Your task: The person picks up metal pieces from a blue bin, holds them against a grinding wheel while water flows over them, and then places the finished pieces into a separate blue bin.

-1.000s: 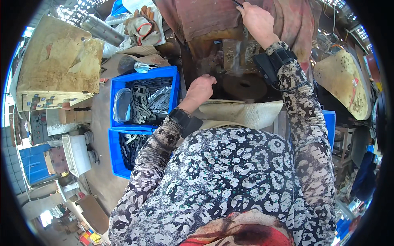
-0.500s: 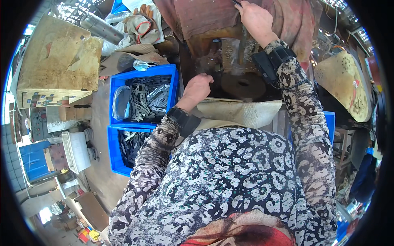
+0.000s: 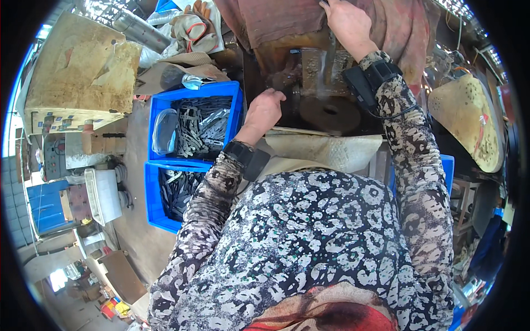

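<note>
Okay so, the right hand [image 3: 349, 26] is way up by the top edge, fingers curled in around the end of a thin dark piece [image 3: 323, 3]. Most of that piece is cut off by the edge, so I can't tell what it is. The left hand [image 3: 265, 110] is lower down with its fingers bunched and nearly closed; can't tell if there's anything in the pinch. It's over the left side of a dark, wet tray [image 3: 290, 117], near a round disc [image 3: 330, 112] with a hole in the middle. That disc lies flat in the tray, just right of the left hand and well below the right one. Behind it is a pale block [image 3: 316, 69], and a brown cloth [image 3: 281, 23] hangs above everything.

Off to the left are two blue bins, the upper bin [image 3: 236, 113] and the lower bin [image 3: 154, 201], both loaded with loose metal strips [image 3: 190, 129]. A clear container [image 3: 164, 132] stands inside the upper one, and some gloves [image 3: 196, 33] lie farther up.
</note>
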{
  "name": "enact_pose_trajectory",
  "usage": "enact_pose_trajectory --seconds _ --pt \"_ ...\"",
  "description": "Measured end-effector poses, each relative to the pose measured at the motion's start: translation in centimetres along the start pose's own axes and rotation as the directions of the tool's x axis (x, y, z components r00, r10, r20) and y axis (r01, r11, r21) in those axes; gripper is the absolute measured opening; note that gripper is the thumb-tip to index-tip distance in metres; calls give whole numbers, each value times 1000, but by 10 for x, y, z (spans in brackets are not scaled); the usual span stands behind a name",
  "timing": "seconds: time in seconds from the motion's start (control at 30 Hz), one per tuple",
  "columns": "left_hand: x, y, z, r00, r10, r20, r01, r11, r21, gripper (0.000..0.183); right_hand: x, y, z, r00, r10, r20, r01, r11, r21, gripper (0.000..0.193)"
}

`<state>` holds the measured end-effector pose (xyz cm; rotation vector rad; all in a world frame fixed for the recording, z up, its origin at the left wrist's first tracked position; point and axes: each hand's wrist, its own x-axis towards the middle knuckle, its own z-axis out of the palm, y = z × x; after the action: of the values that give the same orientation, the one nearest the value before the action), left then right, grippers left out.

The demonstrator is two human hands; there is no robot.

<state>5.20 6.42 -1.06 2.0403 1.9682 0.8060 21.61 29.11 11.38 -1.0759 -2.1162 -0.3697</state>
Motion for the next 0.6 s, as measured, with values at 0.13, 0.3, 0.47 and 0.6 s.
enact_pose_trajectory --seconds 0.13,0.3,0.47,0.6 --pt "0 0 1 1000 -14 -6 14 1000 -7 14 0 0 0 1000 16 27 -15 1000 -21 24" --pt "-1 2 2 1000 -12 4 12 1000 -2 14 0 -5 -9 1000 -4 -15 4 1000 24 24" --pt "0 6 2 999 23 32 -24 999 31 21 -1 -8 -19 1000 13 -22 -13 999 36 24" --pt "-1 5 2 996 38 86 -42 998 40 21 1 -11 -20 1000 25 -12 -25 1000 17 24"
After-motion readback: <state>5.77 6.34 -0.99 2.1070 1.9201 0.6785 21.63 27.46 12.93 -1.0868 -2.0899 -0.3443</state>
